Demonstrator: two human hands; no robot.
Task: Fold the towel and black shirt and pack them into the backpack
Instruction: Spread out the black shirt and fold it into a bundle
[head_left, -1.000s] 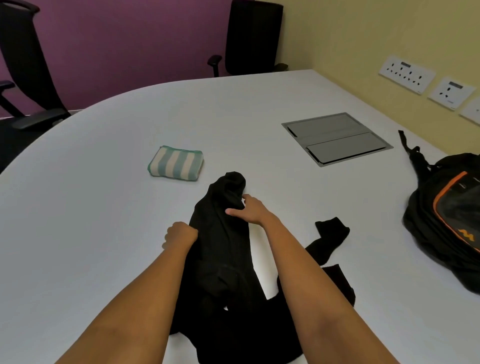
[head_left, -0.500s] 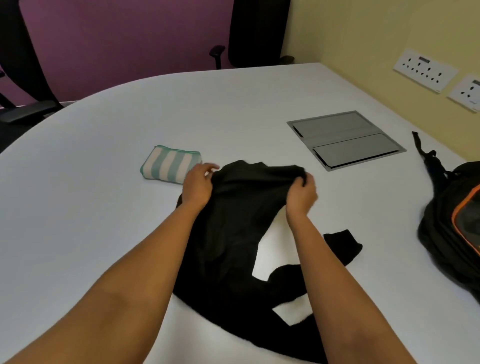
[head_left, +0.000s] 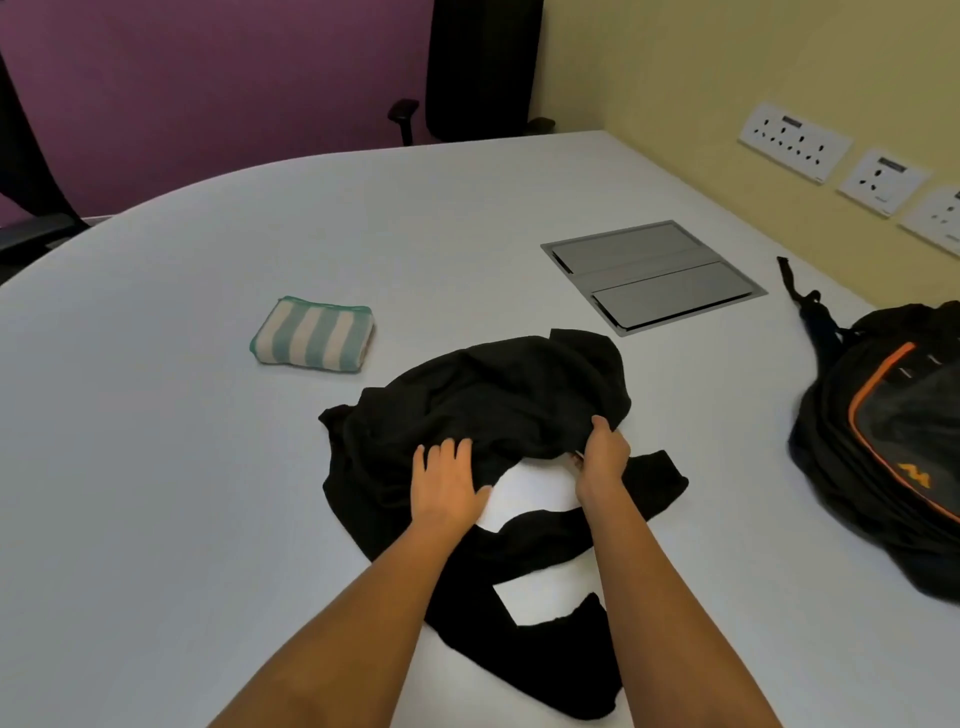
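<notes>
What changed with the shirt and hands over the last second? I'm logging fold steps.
The black shirt went from a long bunch to spread sideways. The left hand now presses flat on it; the right hand pinches its edge. The folded towel and backpack stayed put.

The backpack (head_left: 893, 447), well right of the right hand (head_left: 602, 457), runs off the frame's edge, that hand's fingertips are buried in the black shirt (head_left: 483, 405), and the far chair (head_left: 483, 67) is cut off at the top.

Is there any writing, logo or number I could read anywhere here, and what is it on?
"M"-like orange logo: on the black backpack with orange trim; I can't confirm the letter.
Small dark labels on the white wall socket plates: too blurred to read.
Nothing readable elsewhere.
</notes>
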